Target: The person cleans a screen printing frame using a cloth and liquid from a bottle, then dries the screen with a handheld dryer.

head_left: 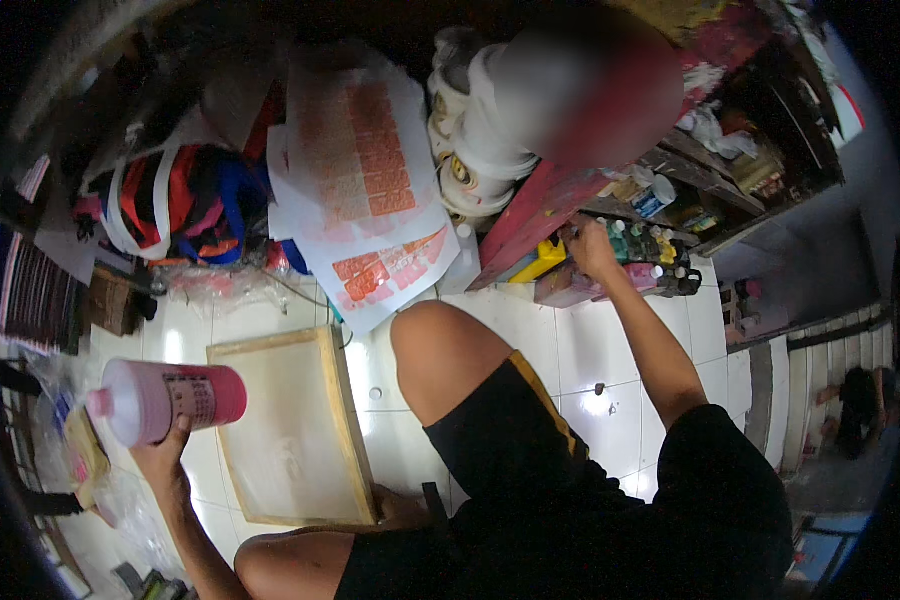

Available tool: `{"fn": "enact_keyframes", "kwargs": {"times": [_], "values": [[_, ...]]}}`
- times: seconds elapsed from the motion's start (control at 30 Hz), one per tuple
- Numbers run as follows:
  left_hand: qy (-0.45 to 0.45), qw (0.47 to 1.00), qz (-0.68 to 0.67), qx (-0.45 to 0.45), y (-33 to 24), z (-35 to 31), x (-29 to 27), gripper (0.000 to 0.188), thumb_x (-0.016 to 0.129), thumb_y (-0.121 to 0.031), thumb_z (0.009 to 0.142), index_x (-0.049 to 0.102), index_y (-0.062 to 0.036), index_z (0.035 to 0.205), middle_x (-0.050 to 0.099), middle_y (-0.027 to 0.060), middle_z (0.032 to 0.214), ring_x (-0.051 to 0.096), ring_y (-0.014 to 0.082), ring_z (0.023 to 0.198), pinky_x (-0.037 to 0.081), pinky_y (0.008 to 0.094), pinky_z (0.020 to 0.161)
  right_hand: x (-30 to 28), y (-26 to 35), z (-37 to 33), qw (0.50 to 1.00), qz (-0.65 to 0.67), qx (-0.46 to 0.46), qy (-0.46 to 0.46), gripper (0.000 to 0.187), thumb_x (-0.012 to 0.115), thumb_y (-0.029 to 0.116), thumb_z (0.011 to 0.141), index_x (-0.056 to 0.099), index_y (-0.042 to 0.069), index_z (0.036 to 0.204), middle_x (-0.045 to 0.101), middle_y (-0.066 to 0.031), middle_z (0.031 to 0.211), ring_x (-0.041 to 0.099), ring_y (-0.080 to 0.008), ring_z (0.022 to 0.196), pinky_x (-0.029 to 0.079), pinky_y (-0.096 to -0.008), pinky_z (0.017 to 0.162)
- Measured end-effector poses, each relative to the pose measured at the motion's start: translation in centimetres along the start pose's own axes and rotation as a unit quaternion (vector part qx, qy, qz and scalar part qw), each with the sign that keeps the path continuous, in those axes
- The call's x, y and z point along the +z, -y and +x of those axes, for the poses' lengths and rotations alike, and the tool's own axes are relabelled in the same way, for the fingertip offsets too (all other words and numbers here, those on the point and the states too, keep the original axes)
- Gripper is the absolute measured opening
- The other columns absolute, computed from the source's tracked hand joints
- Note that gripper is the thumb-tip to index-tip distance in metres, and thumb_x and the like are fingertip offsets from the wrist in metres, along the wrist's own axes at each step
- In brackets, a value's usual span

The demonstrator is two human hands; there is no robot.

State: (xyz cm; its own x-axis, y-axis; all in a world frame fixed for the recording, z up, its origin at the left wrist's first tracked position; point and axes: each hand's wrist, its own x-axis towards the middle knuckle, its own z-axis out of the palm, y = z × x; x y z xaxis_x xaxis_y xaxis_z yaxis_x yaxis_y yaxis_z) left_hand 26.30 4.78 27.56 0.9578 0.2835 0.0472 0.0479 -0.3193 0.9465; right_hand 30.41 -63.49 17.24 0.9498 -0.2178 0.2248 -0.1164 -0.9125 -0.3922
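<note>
Black clothing is filling the space closest to the camera, and the right knee is jutting up just right of the wooden-framed mesh screen. That screen is lying over the white tiled floor, its near end sitting close to the left thigh; the low posture is probably leaving both arms free to spread to either side.

At the screen's left edge, the left grip is clamping on the pink bottle, the thumb crossing its side and the cap pointing away from the screen. Holding it around the body is likely balancing its weight better than a hold by the neck.

Well right of the screen, past the knee, the right grip is resting by a yellow container, a pinkish jug and dark jugs. Its fingertips are partly hiding, so I cannot tell whether they are standing apart or pressing together on something. These containers are standing packed beside a red-painted board, presumably for easy reach.

Beyond the screen's far end, sheets with orange-red printed blocks are lying overlapped, perhaps keeping their printed faces uppermost and unsmudged.
</note>
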Motion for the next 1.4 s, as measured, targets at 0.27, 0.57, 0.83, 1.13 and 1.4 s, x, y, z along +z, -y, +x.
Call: {"fn": "enact_keyframes", "kwargs": {"times": [0.27, 0.57, 0.83, 1.13, 1.4], "values": [[0.065, 0.997, -0.004, -0.047, 1.5, -4.5, 7.0, 0.06, 0.086, -0.017, 0.067, 0.059, 0.0047, 0.116, 0.067, 0.0107, 0.106, 0.065, 0.021, 0.098, 0.052, 0.0349, 0.088, 8.4, 6.7, -8.4, 0.895, 0.159, -0.067, 0.41, 0.024, 0.062, 0.012, 0.091, 0.067, 0.004, 0.114, 0.07, -0.0153, 0.109, 0.068, -0.0235, 0.097, 0.053, -0.0362, 0.086], [0.127, 0.98, -0.025, -0.15, 6.7, -9.4, 12.9, 0.079, 0.091, -0.02, 0.059, 0.051, 0.0013, 0.124, 0.065, 0.0121, 0.112, 0.064, 0.019, 0.1, 0.052, 0.0337, 0.089, 30.8, 19.2, -14.5, 0.725, 0.024, -0.559, 0.401, 0.053, 0.059, 0.032, 0.093, 0.046, 0.011, 0.14, 0.055, -0.0135, 0.124, 0.06, -0.0306, 0.109, 0.052, -0.0428, 0.089], [0.185, 0.973, -0.052, -0.128, 11.8, -10.1, 18.2, 0.084, 0.09, -0.018, 0.061, 0.047, -0.0006, 0.131, 0.063, 0.0126, 0.119, 0.062, 0.0212, 0.107, 0.05, 0.0359, 0.094, 21.4, 22.7, -6.2, 0.824, 0.376, -0.138, 0.4, 0.036, 0.074, 0.009, 0.083, 0.066, 0.005, 0.117, 0.065, -0.0107, 0.111, 0.065, -0.0175, 0.093, 0.053, -0.0318, 0.081], [0.188, 0.98, -0.021, -0.069, 15.0, -7.5, 25.1, 0.08, 0.086, -0.018, 0.066, 0.044, -0.0045, 0.134, 0.059, 0.0172, 0.123, 0.06, 0.0309, 0.113, 0.049, 0.0396, 0.094, 12.0, 28.9, -0.5, 0.743, 0.187, -0.468, 0.441, 0.033, 0.069, 0.004, 0.081, 0.068, 0.007, 0.113, 0.066, -0.0116, 0.103, 0.063, -0.0296, 0.097, 0.051, -0.0389, 0.084], [0.186, 0.982, -0.016, -0.016, 15.4, -6.9, 27.3, 0.079, 0.086, -0.02, 0.067, 0.044, -0.0071, 0.133, 0.058, 0.0205, 0.125, 0.059, 0.0381, 0.113, 0.05, 0.0438, 0.093, 12.4, 28.9, -1.3, 0.712, -0.038, -0.545, 0.442, 0.012, 0.065, 0.008, 0.084, 0.064, 0.002, 0.093, 0.065, -0.0144, 0.098, 0.065, -0.0332, 0.092, 0.055, -0.0421, 0.075]]}}
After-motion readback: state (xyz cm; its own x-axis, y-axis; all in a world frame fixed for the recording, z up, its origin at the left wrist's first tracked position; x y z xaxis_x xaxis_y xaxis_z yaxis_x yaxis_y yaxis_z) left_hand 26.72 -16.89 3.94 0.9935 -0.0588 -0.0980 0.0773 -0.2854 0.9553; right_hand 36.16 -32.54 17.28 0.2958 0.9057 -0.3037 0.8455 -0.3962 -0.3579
